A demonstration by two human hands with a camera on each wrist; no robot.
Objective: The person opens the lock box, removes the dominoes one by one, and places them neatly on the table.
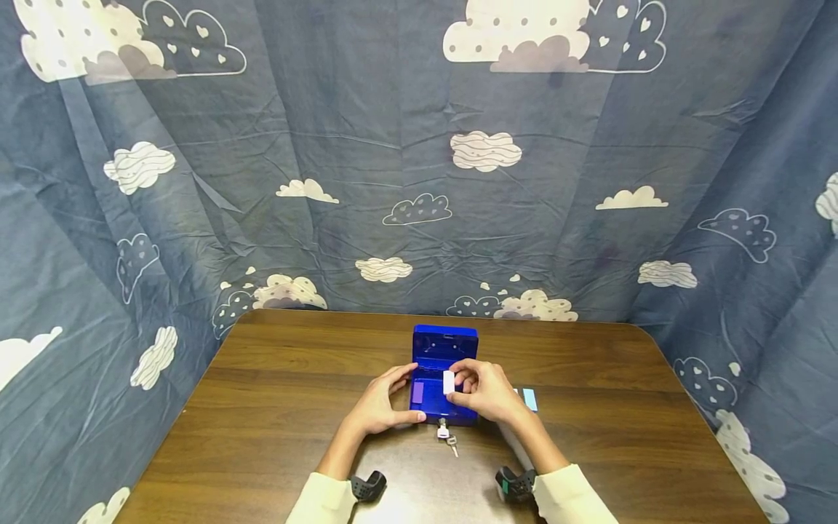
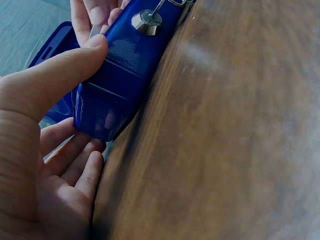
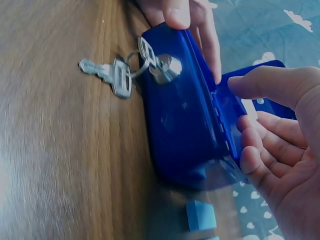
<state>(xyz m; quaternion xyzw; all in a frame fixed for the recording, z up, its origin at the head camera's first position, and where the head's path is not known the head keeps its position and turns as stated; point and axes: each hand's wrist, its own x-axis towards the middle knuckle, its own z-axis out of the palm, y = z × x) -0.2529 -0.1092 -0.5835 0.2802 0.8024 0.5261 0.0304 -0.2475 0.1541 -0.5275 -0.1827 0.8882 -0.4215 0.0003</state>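
A blue metal cash box [image 1: 434,409] stands on the table with its lid [image 1: 446,340] raised at the back. My left hand [image 1: 378,405] holds the box's left side, its thumb on the front left corner and its fingers along the side wall. Over the open box, my right hand [image 1: 487,391] pinches a small white rectangular block [image 1: 448,383] between thumb and fingers. A purple block [image 1: 417,393] lies inside at the left. From the front lock [image 3: 167,69] hang two keys on a ring; one key sits in the lock, the other key [image 3: 121,77] dangles.
A light blue block [image 1: 529,399] lies on the wooden table [image 1: 294,407] just right of the box, with part of another pale block beside it. A dark blue curtain with cloud prints [image 1: 419,247] hangs behind the table and at both sides.
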